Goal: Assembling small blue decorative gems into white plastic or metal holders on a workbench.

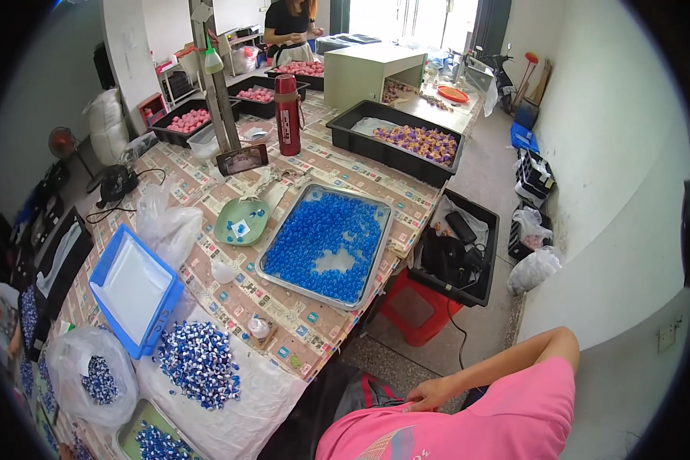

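My right hand (428,395) rests at my waist, by the lower edge of my pink shirt (468,418). Its fingers look curled in, and what they hold, if anything, is hidden. My left hand is out of sight. Closest on the table stands a metal tray (388,230) filled with glossy blue beads (326,238), apart from one bare patch. To its left lies a green dish (241,218) with a few blue beads and a small white square. Nearer me, a heap of small blue-and-white pieces (201,360) is spread on a white cloth (264,399).
A blue tray (159,330) and a plastic bag (57,368) of blue-and-white pieces stand left. Farther back are a red flask (287,115), a phone (242,159) by a post, and a black bin (345,142). A red stool (414,314) stands on the floor. Another person (290,27) stands behind.
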{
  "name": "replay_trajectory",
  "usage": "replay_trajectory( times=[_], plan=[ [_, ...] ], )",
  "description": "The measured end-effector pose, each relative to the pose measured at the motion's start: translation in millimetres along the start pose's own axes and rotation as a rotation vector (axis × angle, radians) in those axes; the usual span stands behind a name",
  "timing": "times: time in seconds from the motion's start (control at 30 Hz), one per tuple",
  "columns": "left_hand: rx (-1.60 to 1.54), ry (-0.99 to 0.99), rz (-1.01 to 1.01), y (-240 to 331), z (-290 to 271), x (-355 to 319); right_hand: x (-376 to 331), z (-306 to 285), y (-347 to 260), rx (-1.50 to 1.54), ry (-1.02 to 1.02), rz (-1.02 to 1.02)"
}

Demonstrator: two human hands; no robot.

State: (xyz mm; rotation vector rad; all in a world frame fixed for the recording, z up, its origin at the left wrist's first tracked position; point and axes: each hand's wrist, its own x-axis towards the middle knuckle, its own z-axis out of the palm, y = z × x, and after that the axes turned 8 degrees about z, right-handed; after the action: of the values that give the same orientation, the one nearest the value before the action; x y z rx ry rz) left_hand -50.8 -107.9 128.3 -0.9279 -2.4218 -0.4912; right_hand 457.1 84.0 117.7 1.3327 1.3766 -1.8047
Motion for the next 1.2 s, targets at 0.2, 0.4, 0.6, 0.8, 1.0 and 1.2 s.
replay_trajectory(
  times=[0.2, 0.4, 0.6, 0.8, 1.0, 1.2],
  plan=[
    [-0.112, 0.052, 0.017, 22, -24, 14, -2, -21, -23, -0.085, -0.377, 0.147],
    [-0.116, 0.04, 0.045, 60, -35, 26, -8, -17, -35, 0.03, -0.245, -0.024],
    [-0.304, 0.023, 0.221, 106, -48, 34, -21, -11, -42, -0.036, -0.068, -0.032],
    [-0.435, -0.055, 0.375, 124, -63, 6, -6, -25, -32, -0.262, -0.334, 0.027],
    [-0.776, -0.63, 0.013, 73, -46, -109, 33, -4, 2, -0.232, 0.36, -0.487],
    [-0.685, -0.694, -0.196, 31, -67, -176, 58, -20, -44, -0.09, -0.305, 0.004]
  ],
)
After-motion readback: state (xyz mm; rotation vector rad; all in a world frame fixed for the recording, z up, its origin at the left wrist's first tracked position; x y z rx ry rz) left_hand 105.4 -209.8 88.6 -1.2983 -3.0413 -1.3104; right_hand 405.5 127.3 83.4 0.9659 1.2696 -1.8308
